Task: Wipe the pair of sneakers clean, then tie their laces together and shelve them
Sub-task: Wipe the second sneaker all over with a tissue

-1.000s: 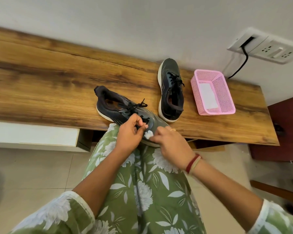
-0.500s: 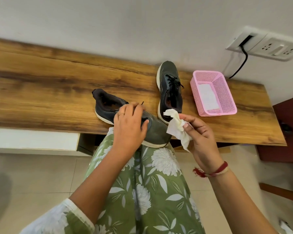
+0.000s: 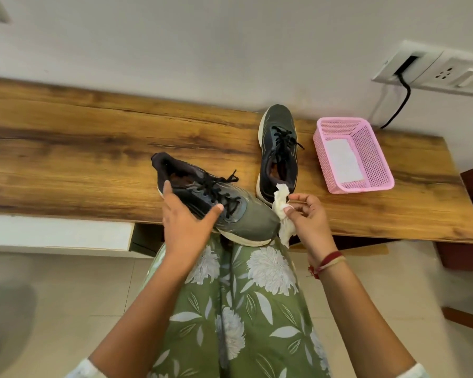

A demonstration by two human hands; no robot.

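Two dark grey sneakers with black laces lie on a wooden table [image 3: 79, 148]. The near sneaker [image 3: 246, 219] lies slantwise, its toe past the table's front edge above my lap. My left hand [image 3: 185, 227] is spread against its near side, one finger up by the heel collar and the thumb resting on the laces. Just right of that toe, my right hand [image 3: 309, 219] pinches a crumpled white tissue [image 3: 280, 199]. The far sneaker [image 3: 279, 148] stands behind, toe toward the wall, laces loose.
A pink mesh basket [image 3: 377, 165] with a white sheet [image 3: 342, 159] in it stands right of the far sneaker. A wall socket [image 3: 448, 72] with a black cable [image 3: 402, 105] hangs above it. Tiled floor lies below the table edge.
My right hand lifted the tissue off the near sneaker and now holds it beside the toe. My left hand slid from the top of the shoe to its near side and spread out.
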